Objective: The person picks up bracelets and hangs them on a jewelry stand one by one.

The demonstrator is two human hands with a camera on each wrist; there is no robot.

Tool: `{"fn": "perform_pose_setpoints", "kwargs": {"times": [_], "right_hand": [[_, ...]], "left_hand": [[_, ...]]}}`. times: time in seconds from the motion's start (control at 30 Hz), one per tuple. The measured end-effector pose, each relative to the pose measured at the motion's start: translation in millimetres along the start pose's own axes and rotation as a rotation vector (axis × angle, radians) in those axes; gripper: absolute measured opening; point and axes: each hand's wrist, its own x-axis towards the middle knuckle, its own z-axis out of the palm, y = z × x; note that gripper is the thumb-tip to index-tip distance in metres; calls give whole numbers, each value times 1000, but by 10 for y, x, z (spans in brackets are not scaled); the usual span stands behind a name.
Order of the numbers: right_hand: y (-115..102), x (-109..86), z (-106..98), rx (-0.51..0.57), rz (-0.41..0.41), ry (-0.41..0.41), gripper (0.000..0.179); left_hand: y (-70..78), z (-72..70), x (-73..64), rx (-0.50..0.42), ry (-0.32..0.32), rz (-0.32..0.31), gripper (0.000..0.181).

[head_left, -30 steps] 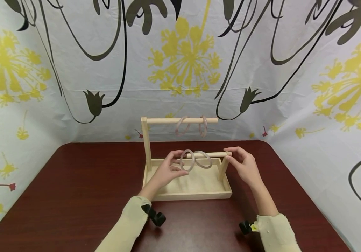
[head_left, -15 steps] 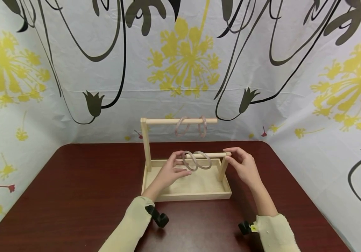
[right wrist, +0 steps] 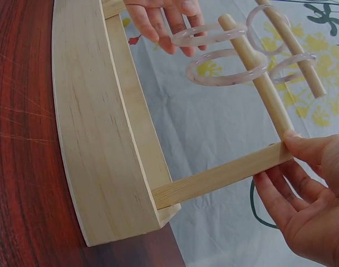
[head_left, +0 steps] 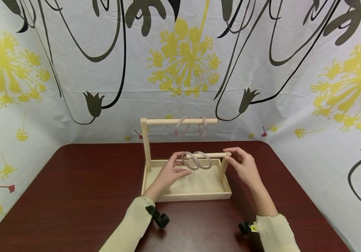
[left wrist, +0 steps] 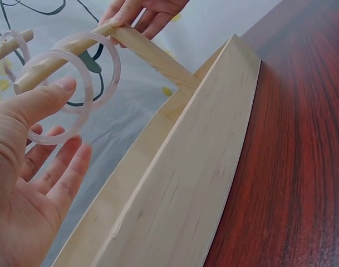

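Observation:
Two pale, translucent bangles hang on the lower peg of a light wooden jewellery stand (head_left: 186, 196), the nearer bangle (left wrist: 90, 92) by the peg's free end and the other bangle (left wrist: 117, 67) just beyond it. My left hand (head_left: 169, 171) is at that free end, fingers spread and loosely bent, the thumb and fingertips right at the nearer bangle. At the other end of the lower peg (right wrist: 264, 92), my right hand (head_left: 245, 166) pinches the corner where peg and short post (right wrist: 225, 172) meet, thumb on top and fingers beneath.
Two pinkish bangles hang on the higher peg (head_left: 161, 121), carried by a tall post (head_left: 146, 143) at the stand's left. The stand's shallow tray base rests on a dark red-brown table (head_left: 73, 189). Behind stands a white patterned cloth (head_left: 120, 77).
My left hand has shifted slightly right and let go of the nearer bangle, which has swung and now hangs tilted on the lower peg, overlapping its neighbour. My right hand has stayed put.

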Motion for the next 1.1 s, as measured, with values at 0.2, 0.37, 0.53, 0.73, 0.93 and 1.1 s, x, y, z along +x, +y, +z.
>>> {"fn": "perform_pose_setpoints", "kwargs": {"times": [0.2,0.37,0.53,0.73,0.93,1.1], "right_hand": [[10,11,-5,-7,12,-1,25],[37,4,-2,-31,15,-17,25],[41,-9,-7,-39,25,-15,25],[41,-17,-14,-50,23,-13,25],[47,-12,-13,-30,13,-3,24],[33,-17,-16,-28,14,-7,24]], "left_hand": [[2,-22,-4,15,14,0,63],[-2,-50,-17,24,33,9,59],[12,-64,1,32,94,36,47],[9,-55,31,80,191,57,32],[16,-23,70,35,256,40,22],[10,2,105,17,305,34,19]]}}
